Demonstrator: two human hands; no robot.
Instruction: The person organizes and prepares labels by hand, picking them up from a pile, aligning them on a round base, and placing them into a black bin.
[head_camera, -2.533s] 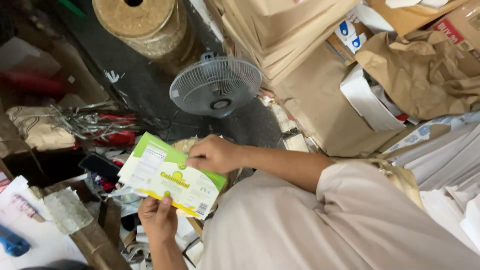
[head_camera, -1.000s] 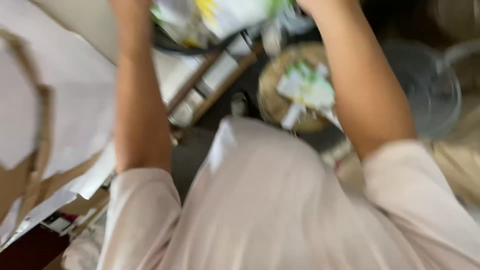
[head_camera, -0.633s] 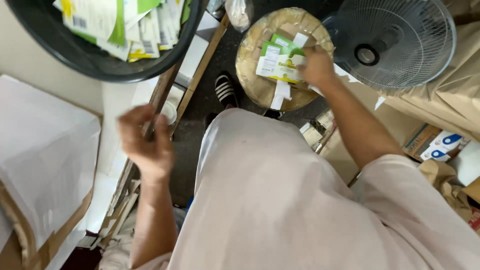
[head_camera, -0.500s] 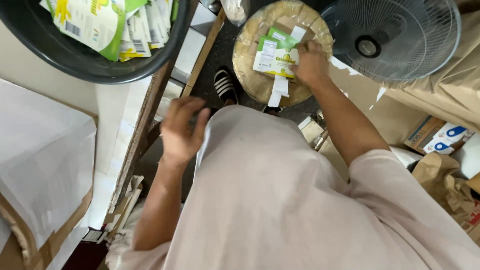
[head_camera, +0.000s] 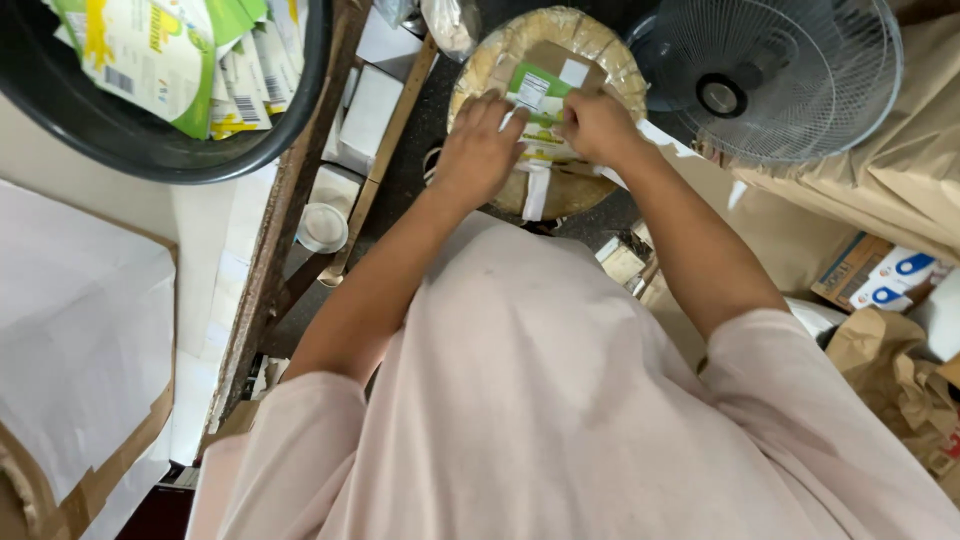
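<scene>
From my head cam, all I'm wearing is a loose pale pink short-sleeved shirt in soft, slightly creased fabric. Sleeves end above the elbows. Bare forearms, nothing on my left hand or right hand.

Both hands, left and right, press on green-and-white cartons stacked on a round paper roll. A fan stands beside it; a black tub of cartons sits left.
</scene>
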